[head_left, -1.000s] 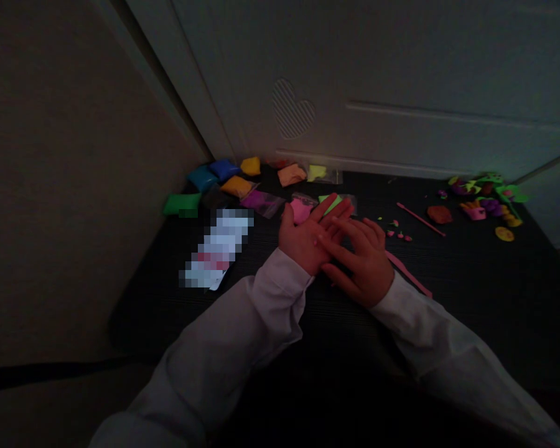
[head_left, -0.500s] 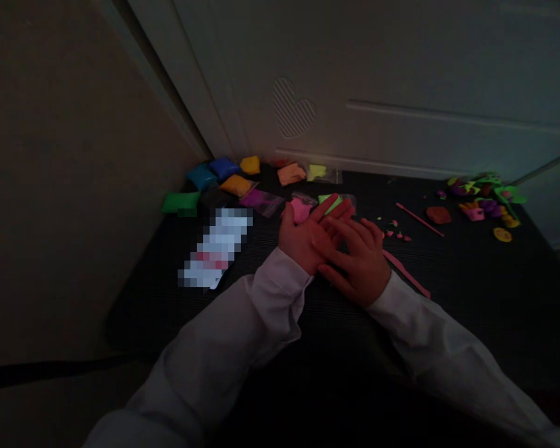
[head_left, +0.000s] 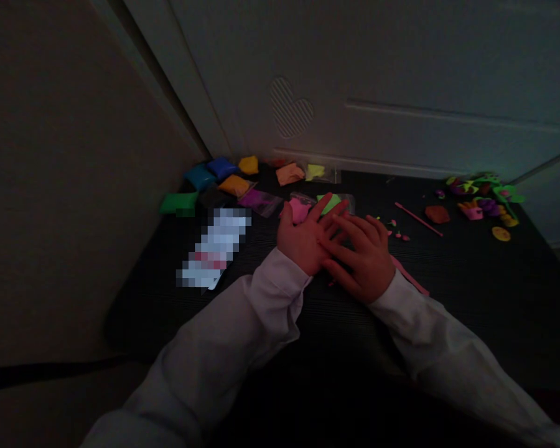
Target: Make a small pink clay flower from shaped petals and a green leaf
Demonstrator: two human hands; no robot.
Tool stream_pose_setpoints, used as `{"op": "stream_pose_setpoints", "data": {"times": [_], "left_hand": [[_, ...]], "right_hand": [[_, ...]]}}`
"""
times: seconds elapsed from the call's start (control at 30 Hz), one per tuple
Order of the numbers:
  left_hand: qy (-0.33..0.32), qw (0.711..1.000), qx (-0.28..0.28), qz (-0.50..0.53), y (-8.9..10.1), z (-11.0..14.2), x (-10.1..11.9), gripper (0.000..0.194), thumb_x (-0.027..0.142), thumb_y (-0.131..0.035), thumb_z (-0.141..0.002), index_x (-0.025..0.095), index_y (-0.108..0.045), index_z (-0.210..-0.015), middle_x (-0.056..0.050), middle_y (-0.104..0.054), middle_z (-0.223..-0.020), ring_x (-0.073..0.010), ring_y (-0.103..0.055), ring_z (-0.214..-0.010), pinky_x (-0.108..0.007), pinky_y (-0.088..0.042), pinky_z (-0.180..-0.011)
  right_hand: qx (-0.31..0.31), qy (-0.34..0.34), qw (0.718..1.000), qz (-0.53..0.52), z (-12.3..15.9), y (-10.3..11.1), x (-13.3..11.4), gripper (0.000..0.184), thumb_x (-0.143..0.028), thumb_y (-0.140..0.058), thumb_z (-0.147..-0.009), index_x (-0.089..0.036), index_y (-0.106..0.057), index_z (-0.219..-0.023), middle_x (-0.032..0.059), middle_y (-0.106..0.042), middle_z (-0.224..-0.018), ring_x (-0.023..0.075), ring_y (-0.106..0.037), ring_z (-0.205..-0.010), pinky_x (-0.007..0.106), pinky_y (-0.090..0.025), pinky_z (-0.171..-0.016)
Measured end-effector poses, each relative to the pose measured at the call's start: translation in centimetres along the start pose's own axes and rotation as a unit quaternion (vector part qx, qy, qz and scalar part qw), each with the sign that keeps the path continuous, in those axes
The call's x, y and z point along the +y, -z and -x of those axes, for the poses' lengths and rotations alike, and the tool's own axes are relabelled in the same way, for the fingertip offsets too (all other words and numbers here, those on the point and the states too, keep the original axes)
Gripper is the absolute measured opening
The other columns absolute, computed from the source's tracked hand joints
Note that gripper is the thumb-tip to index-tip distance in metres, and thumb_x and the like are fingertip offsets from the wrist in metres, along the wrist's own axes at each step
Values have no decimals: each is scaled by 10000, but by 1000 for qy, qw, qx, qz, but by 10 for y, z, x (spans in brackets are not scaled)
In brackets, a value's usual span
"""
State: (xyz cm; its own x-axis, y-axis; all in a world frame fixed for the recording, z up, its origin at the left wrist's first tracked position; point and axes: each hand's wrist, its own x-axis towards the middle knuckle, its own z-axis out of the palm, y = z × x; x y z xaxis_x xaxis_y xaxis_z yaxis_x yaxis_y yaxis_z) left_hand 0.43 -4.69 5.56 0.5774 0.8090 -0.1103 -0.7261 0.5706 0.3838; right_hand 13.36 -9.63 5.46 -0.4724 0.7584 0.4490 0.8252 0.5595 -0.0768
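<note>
My left hand [head_left: 303, 241] is palm up over the dark table, fingers spread. Across its palm and fingers lies my right hand [head_left: 366, 258], palm down, with its fingers stretched out and apart. Whether a small bit of clay sits between the two cannot be seen. Just beyond my left hand are a bag of pink clay [head_left: 298, 210] and a bag of light green clay [head_left: 329, 204]. Several tiny pink and green pieces [head_left: 398, 235] lie right of my right hand. A pink flat modelling tool [head_left: 410, 277] is partly hidden behind my right wrist.
Bags of coloured clay, such as a green one [head_left: 179, 203] and a purple one [head_left: 256, 200], line the back left. A blurred phone-like screen [head_left: 217, 249] lies at left. At right are a thin pink stick [head_left: 419, 219], a red-brown lump [head_left: 437, 214] and clay figures [head_left: 488, 202].
My right hand has slid slightly right and toward me across my left palm, its fingers more spread. The left fingers show a little more. Small pink bits now show below the hands.
</note>
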Motion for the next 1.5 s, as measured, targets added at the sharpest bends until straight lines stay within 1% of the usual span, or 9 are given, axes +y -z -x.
{"op": "stream_pose_setpoints", "data": {"times": [0.1, 0.2, 0.33, 0.43, 0.53, 0.77, 0.87, 1.2, 1.5], "left_hand": [[2, 1000, 1, 7, 1, 0, 0, 701, 680, -135, -710, 234, -401, -1182, -71, -439, -1237, -236, -406, -1135, -419, -326, -905], [8, 1000, -16, 18, 3, 0, 0, 708, 680, -150, -709, 227, -383, -1201, -75, -416, -1260, -242, -395, -1147, -420, -313, -922], [8, 999, -26, 29, 4, 0, -1, 692, 664, -156, -722, 227, -366, -1216, -76, -397, -1277, -247, -391, -1152, -433, -298, -934], [10, 999, -20, 30, 3, -1, -2, 720, 671, -143, -716, 205, -367, -1217, -94, -396, -1275, -252, -390, -1153, -435, -291, -939], [7, 1000, -9, 28, 1, 0, -1, 707, 664, -143, -722, 204, -384, -1203, -93, -409, -1265, -251, -397, -1147, -437, -295, -934], [-3, 1000, 14, -9, -2, 0, -1, 717, 667, -102, -721, 214, -362, -1212, -87, -440, -1238, -233, -430, -1116, -415, -347, -889], [2, 1000, 11, -16, -1, 0, -1, 708, 666, -106, -721, 224, -364, -1210, -82, -449, -1228, -234, -437, -1106, -411, -359, -874], [27, 999, 3, -25, -4, 1, -5, 712, 678, -126, -713, 214, -396, -1181, -92, -482, -1175, -227, -466, -1057, -393, -383, -840], [37, 997, 6, -64, -4, 1, -6, 658, 669, -192, -714, 215, -484, -1089, -82, -540, -1076, -213, -513, -944, -334, -421, -712]], "right_hand": [[-10, 20, 1000, -11, 0, 0, -1, 378, -476, -415, -767, -319, -525, -1093, 49, -364, -1300, 235, -301, -1181, 478, -157, -978], [-15, 5, 1000, -3, 0, 0, 0, 442, -485, -404, -768, -274, -489, -1147, 79, -365, -1296, 246, -294, -1185, 480, -160, -975], [-2, 12, 1000, -8, 1, -1, 2, 372, -457, -432, -763, -304, -534, -1088, 54, -373, -1288, 243, -291, -1188, 479, -155, -976], [-17, 34, 999, -19, 1, -2, 1, 394, -454, -453, -752, -323, -502, -1120, 48, -352, -1307, 240, -285, -1192, 475, -157, -975], [-19, 14, 1000, -10, 1, -2, 2, 445, -456, -449, -753, -267, -480, -1155, 75, -360, -1306, 249, -286, -1189, 477, -160, -974], [-14, 51, 998, -33, -1, 1, 0, 359, -438, -458, -756, -305, -528, -1083, 37, -380, -1294, 243, -302, -1183, 481, -175, -965], [-11, 24, 999, -28, -1, 0, 1, 410, -440, -454, -759, -260, -500, -1124, 64, -377, -1298, 249, -302, -1179, 481, -183, -962], [68, -27, 991, -113, -5, -9, 3, 187, -337, -525, -741, -244, -633, -863, 29, -549, -1103, 203, -421, -1068, 412, -293, -910], [88, -47, 981, -166, -6, 1, 6, 94, -274, -547, -728, -206, -594, -773, 36, -591, -996, 181, -488, -994, 385, -331, -879]]}}
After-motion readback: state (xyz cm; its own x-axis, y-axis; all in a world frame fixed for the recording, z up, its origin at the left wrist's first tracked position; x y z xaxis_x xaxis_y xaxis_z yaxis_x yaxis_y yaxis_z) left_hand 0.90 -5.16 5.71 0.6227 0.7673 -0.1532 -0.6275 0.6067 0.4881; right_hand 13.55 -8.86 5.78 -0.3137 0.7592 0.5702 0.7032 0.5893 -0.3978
